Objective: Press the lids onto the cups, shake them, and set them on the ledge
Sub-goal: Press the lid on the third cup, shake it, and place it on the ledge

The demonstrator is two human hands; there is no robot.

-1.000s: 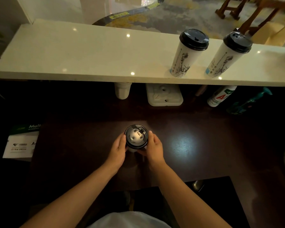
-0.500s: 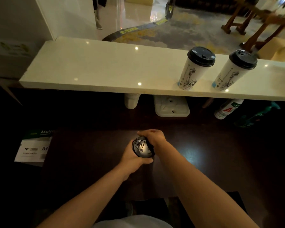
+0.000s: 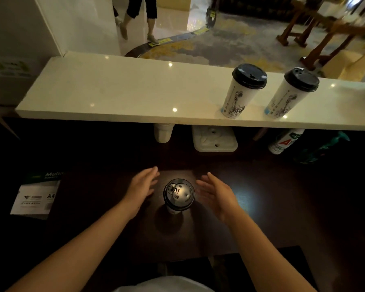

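Note:
A white paper cup with a black lid point(image 3: 179, 194) stands upright on the dark desk point(image 3: 261, 207) in front of me. My left hand point(image 3: 142, 185) is open to the cup's left, and my right hand point(image 3: 216, 193) is open to its right. Neither hand touches the cup; a small gap shows on each side. Two more lidded white cups with line drawings stand on the pale ledge point(image 3: 118, 91) at the right: one point(image 3: 243, 90) and, further right, another point(image 3: 293, 93).
Under the ledge stand a stack of white cups point(image 3: 163, 132), a white moulded tray point(image 3: 214, 140), a spray can point(image 3: 284, 141) and a teal bottle point(image 3: 322, 148). A pack of A4 paper point(image 3: 37, 194) lies at the left. A person's legs point(image 3: 141, 17) pass beyond the ledge.
Both hands have let go of the lidded cup and moved apart to its sides. Half a second ago they were closed on it with the right hand over the lid.

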